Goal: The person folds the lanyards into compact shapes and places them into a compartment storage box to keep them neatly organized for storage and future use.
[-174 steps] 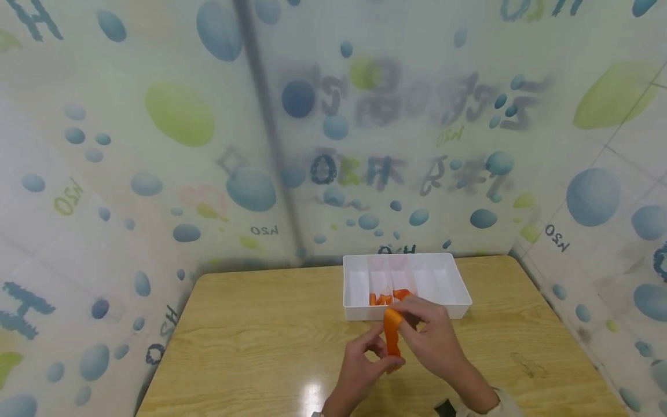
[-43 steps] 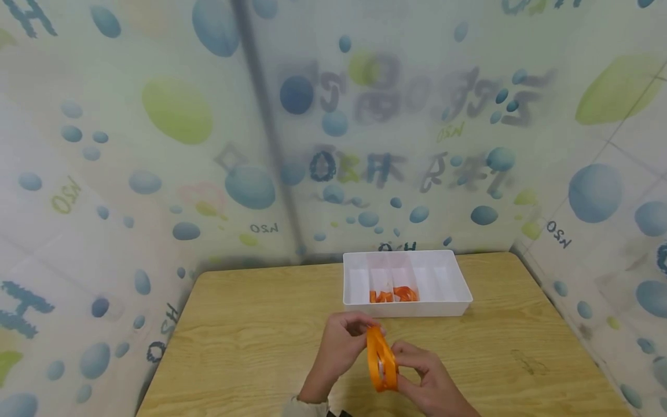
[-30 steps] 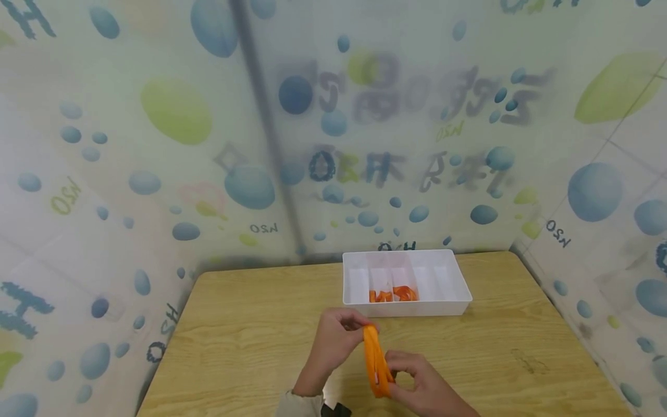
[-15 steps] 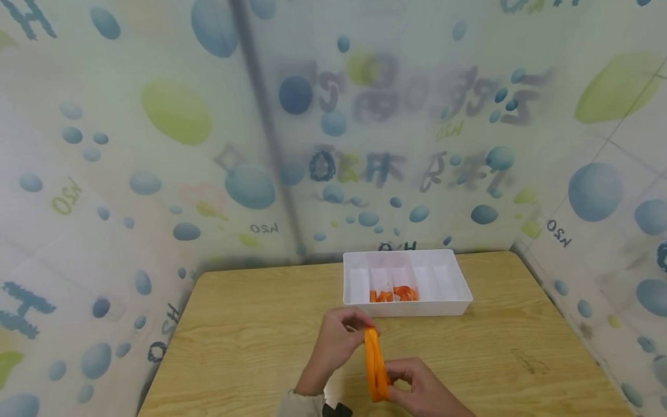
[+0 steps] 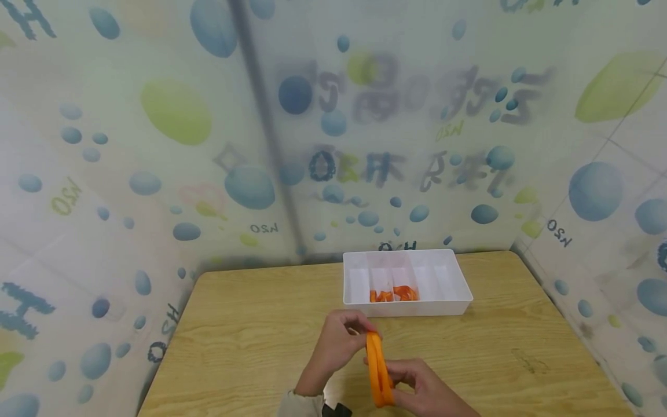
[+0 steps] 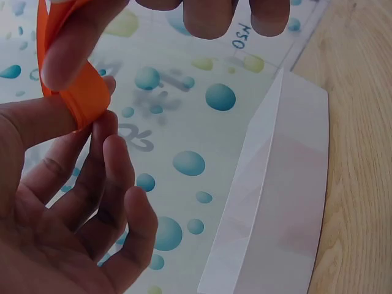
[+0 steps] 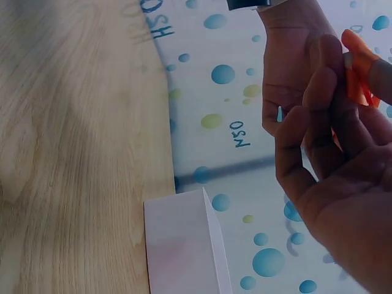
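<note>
An orange ribbon (image 5: 378, 370), wound into a narrow upright loop, is held between my hands above the table in the head view. My left hand (image 5: 337, 343) pinches the top of the loop with thumb and fingers. Lower down on its right side, my right hand (image 5: 424, 387) pinches it. Seen from the left wrist, the ribbon (image 6: 89, 98) wraps over the left hand's (image 6: 73, 202) fingers, and the right hand's fingers hang at the top. In the right wrist view the ribbon (image 7: 361, 67) is partly hidden behind the right hand's (image 7: 343, 165) fingers.
Beyond the hands, a white divided tray (image 5: 417, 310) stands near the table's back edge. Orange pieces (image 5: 383, 296) and a coiled orange ribbon (image 5: 405, 293) lie in two middle compartments. The wooden table (image 5: 250, 336) meets printed curtains (image 5: 333, 127) at the back and sides.
Earlier the left hand held the ribbon's bottom and the right its top; now the left is above. The loop was wider 1.4 seconds ago and has narrowed, dropping slightly.
</note>
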